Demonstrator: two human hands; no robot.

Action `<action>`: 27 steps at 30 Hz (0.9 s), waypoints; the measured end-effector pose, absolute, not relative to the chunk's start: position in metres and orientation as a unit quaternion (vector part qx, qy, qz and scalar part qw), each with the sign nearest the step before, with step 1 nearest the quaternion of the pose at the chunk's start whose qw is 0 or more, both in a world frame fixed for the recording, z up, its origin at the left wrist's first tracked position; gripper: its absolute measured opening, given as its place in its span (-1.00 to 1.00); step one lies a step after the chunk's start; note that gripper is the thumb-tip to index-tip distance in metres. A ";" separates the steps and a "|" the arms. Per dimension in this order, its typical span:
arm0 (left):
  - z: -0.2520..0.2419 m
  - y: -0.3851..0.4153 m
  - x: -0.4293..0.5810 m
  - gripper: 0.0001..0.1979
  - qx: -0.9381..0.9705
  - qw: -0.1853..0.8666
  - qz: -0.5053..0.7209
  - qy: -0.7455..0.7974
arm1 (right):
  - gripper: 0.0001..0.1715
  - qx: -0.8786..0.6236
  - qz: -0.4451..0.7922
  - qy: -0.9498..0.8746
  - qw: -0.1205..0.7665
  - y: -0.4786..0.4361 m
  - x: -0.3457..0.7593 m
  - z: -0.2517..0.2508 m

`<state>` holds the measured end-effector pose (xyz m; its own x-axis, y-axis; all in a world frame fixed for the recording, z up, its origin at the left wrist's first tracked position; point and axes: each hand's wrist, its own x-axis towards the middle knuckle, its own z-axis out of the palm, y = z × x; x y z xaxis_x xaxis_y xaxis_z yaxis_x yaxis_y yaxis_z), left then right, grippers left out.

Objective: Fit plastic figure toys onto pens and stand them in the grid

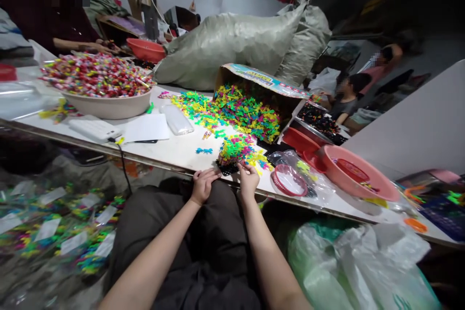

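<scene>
At the table's front edge a small black mesh-like tray [228, 169] bears a heap of colourful plastic figures [236, 147] in green, yellow, pink and blue. My left hand [205, 185] lies by the tray's left front corner, fingers stretched out, with nothing visible in it. On the tray's right, my right hand [249, 179] has thumb and fingertips pinched together close to its edge; what they hold is too small to tell. A blue figure [204, 151] lies alone to the left. Behind the tray, many more figures spill from a cardboard box [269, 80] lying on its side.
A wide basin [105, 105] heaped with wrapped sweets stands left, near a white power bank [94, 128] with a cable. Right are a red-rimmed round basket [289, 180] and a pink basin [358, 174]. Large sacks [232, 43] lie behind. Other people sit far left and right.
</scene>
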<state>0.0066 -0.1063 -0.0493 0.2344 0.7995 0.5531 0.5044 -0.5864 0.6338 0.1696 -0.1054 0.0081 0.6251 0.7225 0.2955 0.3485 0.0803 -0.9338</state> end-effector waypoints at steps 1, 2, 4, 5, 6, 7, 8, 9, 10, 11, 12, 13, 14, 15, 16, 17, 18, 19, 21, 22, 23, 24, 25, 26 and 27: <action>-0.050 -0.106 0.007 -0.53 0.767 0.166 0.451 0.425 | -0.57 -0.673 0.138 -0.410 0.600 -0.103 0.169 0.006; -0.050 -0.106 0.007 -0.54 0.767 0.167 0.451 0.425 | -0.58 -0.685 0.121 -0.415 0.586 -0.101 0.167 0.005; -0.050 -0.106 0.007 -0.54 0.768 0.166 0.449 0.425 | -0.62 -0.705 0.086 -0.429 0.558 -0.099 0.165 0.002; -0.050 -0.106 0.007 -0.53 0.769 0.165 0.448 0.426 | -0.63 -0.712 0.066 -0.436 0.546 -0.099 0.164 0.002; -0.051 -0.106 0.007 -0.53 0.769 0.164 0.446 0.427 | -0.65 -0.719 0.047 -0.440 0.536 -0.099 0.163 0.001; -0.051 -0.106 0.007 -0.53 0.770 0.164 0.445 0.427 | -0.66 -0.725 0.028 -0.444 0.526 -0.099 0.162 0.000; -0.051 -0.106 0.007 -0.53 0.770 0.163 0.445 0.427 | -0.66 -0.730 0.011 -0.445 0.518 -0.099 0.161 0.000; -0.052 -0.106 0.007 -0.53 0.770 0.163 0.445 0.427 | -0.67 -0.734 -0.004 -0.446 0.512 -0.099 0.160 0.000; -0.052 -0.106 0.007 -0.53 0.770 0.164 0.446 0.426 | -0.68 -0.738 -0.015 -0.446 0.506 -0.099 0.159 -0.001; -0.052 -0.105 0.007 -0.53 0.769 0.164 0.448 0.425 | -0.68 -0.741 -0.022 -0.447 0.501 -0.099 0.158 -0.001; -0.053 -0.105 0.007 -0.53 0.768 0.164 0.450 0.425 | -0.68 -0.743 -0.027 -0.447 0.497 -0.099 0.158 -0.001; -0.053 -0.105 0.007 -0.53 0.767 0.163 0.452 0.425 | -0.69 -0.746 -0.030 -0.447 0.492 -0.098 0.158 -0.002; -0.053 -0.105 0.007 -0.53 0.766 0.163 0.454 0.425 | -0.70 -0.750 -0.033 -0.446 0.487 -0.098 0.157 -0.003; -0.053 -0.105 0.007 -0.53 0.765 0.162 0.456 0.425 | -0.71 -0.753 -0.036 -0.448 0.482 -0.097 0.157 -0.003; -0.053 -0.105 0.007 -0.53 0.765 0.160 0.457 0.424 | -0.71 -0.754 -0.040 -0.450 0.476 -0.097 0.157 -0.004; -0.053 -0.105 0.007 -0.54 0.765 0.159 0.458 0.424 | -0.72 -0.754 -0.044 -0.456 0.472 -0.097 0.156 -0.004; -0.053 -0.105 0.007 -0.54 0.766 0.158 0.457 0.424 | -0.73 -0.752 -0.046 -0.462 0.468 -0.097 0.156 -0.005; -0.053 -0.105 0.007 -0.54 0.768 0.157 0.455 0.423 | -0.73 -0.750 -0.046 -0.468 0.465 -0.097 0.156 -0.005; -0.054 -0.105 0.007 -0.54 0.771 0.156 0.447 0.426 | -0.73 -0.749 -0.046 -0.474 0.462 -0.097 0.155 -0.005; -0.054 -0.105 0.007 -0.54 0.772 0.157 0.442 0.429 | -0.73 -0.750 -0.048 -0.472 0.460 -0.097 0.155 -0.004; -0.054 -0.105 0.006 -0.53 0.773 0.158 0.438 0.432 | -0.73 -0.752 -0.050 -0.470 0.458 -0.097 0.154 -0.004; -0.054 -0.105 0.006 -0.53 0.773 0.158 0.434 0.435 | -0.74 -0.755 -0.053 -0.469 0.456 -0.097 0.154 -0.004; -0.054 -0.105 0.006 -0.53 0.773 0.159 0.432 0.436 | -0.74 -0.756 -0.055 -0.468 0.454 -0.097 0.154 -0.004; -0.054 -0.105 0.006 -0.53 0.773 0.159 0.431 0.437 | -0.75 -0.758 -0.056 -0.468 0.452 -0.096 0.153 -0.004; -0.054 -0.105 0.006 -0.53 0.774 0.158 0.431 0.437 | -0.76 -0.759 -0.056 -0.466 0.450 -0.096 0.153 -0.004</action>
<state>0.0061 -0.1051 -0.0535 0.2471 0.8123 0.5283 0.5405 -0.5680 0.6207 0.1529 -0.0961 -0.0038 0.5586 0.6573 0.5059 0.7591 -0.1592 -0.6312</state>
